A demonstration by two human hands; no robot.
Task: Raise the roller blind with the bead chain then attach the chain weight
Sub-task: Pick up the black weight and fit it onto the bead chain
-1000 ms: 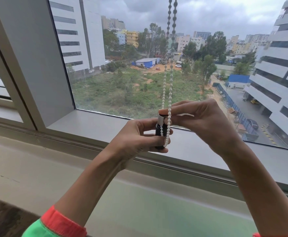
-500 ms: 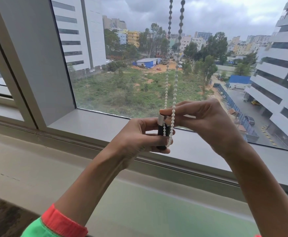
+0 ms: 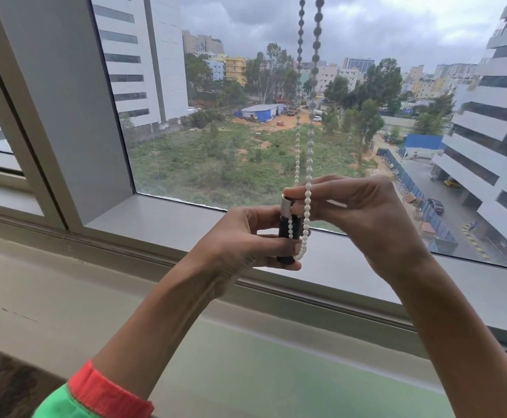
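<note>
Our left hand [image 3: 240, 236] gripped the chain weight [image 3: 287, 233]; right fingers [image 3: 315, 188] pinched the bead chain [image 3: 306, 206]. Best seat loop squarely before closing.

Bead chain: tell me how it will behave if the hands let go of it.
The bead chain is probably floppy: its loop curves limply beside the chain weight. It looks light and would likely swing, since it hangs free from above. The small round beads may slip between fingers.

Window: large glass pane [image 3: 216, 146] in a pale grey frame [image 3: 65, 116], a second pane at far left
Sill: wide, off-white ledge [image 3: 50, 297]
Outside: tall white buildings [image 3: 143, 55], trees, a grassy lot
Light: dull daylight under grey clouds [image 3: 397, 19]
</note>
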